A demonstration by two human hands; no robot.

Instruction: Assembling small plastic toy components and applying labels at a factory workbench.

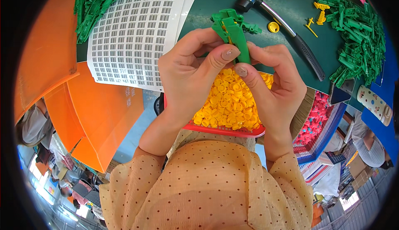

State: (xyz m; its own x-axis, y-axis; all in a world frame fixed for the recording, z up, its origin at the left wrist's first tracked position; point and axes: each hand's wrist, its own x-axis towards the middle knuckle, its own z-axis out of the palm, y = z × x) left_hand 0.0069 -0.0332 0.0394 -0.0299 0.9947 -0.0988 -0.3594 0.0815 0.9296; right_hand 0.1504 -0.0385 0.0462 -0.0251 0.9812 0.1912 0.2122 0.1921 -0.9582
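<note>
Between my two hands is a green plastic part (237, 38) with a strip of yellow showing inside it. My left hand (193, 65) pinches it from the left, thumb pressed on its lower side. From the right, my right hand (276, 76) grips its lower end between thumb and fingers. Just below, a red basket (226, 131) full of small yellow ring-shaped caps (230, 101) rests near my lap. One yellow cap (273, 27) lies on the dark green table (203, 11), beyond my right hand.
A mallet (286, 26) lies at the far right of centre. Green plastic parts (361, 38) are heaped at right, more green parts (97, 5) at far left. Sheets of printed labels (133, 34) and orange boxes (99, 113) stand left. A phone (342, 92) and a crate of pink pieces (314, 117) are right.
</note>
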